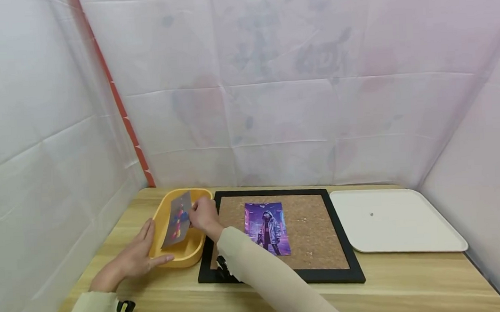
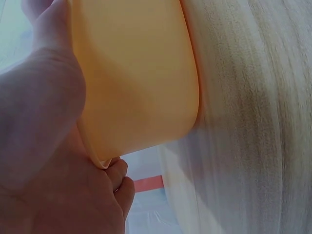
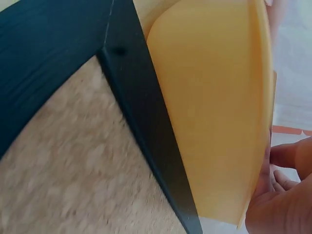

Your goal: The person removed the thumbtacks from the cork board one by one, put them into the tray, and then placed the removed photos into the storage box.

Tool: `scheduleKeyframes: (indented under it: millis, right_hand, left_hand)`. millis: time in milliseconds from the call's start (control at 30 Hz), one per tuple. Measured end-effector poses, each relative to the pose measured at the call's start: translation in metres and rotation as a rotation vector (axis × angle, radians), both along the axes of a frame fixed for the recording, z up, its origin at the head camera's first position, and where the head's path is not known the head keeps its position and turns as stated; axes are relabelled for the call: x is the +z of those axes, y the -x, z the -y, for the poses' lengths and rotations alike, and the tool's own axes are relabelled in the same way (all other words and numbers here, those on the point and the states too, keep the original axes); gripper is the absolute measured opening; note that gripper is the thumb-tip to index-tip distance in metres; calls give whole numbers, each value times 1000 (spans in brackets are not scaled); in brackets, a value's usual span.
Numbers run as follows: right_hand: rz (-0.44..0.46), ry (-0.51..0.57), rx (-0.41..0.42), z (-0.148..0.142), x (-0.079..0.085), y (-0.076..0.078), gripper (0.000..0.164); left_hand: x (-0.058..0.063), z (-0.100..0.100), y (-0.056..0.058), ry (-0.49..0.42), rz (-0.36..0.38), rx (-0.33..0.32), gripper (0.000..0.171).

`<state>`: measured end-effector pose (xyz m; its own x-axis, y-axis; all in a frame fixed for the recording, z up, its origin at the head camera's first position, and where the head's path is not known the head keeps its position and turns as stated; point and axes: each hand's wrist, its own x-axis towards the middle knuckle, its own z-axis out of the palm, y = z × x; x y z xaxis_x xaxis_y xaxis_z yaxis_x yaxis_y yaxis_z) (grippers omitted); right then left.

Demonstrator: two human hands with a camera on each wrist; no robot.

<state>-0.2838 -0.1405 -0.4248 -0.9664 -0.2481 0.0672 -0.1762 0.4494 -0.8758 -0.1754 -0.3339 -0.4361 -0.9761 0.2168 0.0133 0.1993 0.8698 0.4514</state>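
Observation:
At the table's left stands a yellow plastic basin (image 1: pixel 189 259). My left hand (image 1: pixel 133 257) grips its near left corner, fingers along the left side and thumb at the front rim. The left wrist view shows those fingers bent around the rim of the basin (image 2: pixel 141 73). Inside the basin, a grey picture card (image 1: pixel 179 216) with a colourful design is held tilted. My right hand (image 1: pixel 204 214) pinches this card by its right edge. In the right wrist view the right hand (image 3: pixel 285 195) is partly cut off beside the basin wall, and little of the card shows.
Right of the basin lies a black-framed cork board (image 1: pixel 313 228), bearing a purple picture card (image 1: pixel 267 228) of a hooded figure. A white tray (image 1: pixel 398 223) with a small dark spot sits further right. White sheeting (image 1: pixel 272 103) encloses the wooden table (image 1: pixel 173 301).

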Motion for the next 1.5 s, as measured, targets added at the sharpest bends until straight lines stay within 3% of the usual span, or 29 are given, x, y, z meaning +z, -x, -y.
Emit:
scheduleKeyframes:
  millis: [300, 533, 700, 767, 1000, 1233, 1400, 1500]
  right_hand:
    - [-23, -113, -117, 4, -1, 4, 55]
    - [-99, -301, -127, 4, -3, 9, 37]
    - [-134, -391, -70, -2, -2, 12, 23]
    - [-101, -380, -34, -3, -1, 13, 20]
    - [43, -201, 159, -7, 2, 14, 21]
    - [204, -48, 339, -14, 12, 16, 17]
    - [271, -116, 350, -15, 19, 17, 18]
    - [261, -179, 344, -15, 22, 15, 15]
  left_hand:
    - [8, -6, 6, 0, 4, -13, 123]
    - [9, -10, 7, 5, 1, -26, 121]
    - [7, -13, 8, 4, -2, -36, 121]
    - [7, -13, 7, 3, -4, -32, 121]
    - [-8, 0, 8, -5, -40, -31, 124]
    - [4, -5, 1, -14, -4, -14, 124]
    - [1, -3, 2, -10, -9, -22, 123]
    - [1, -2, 1, -23, 8, -16, 123]
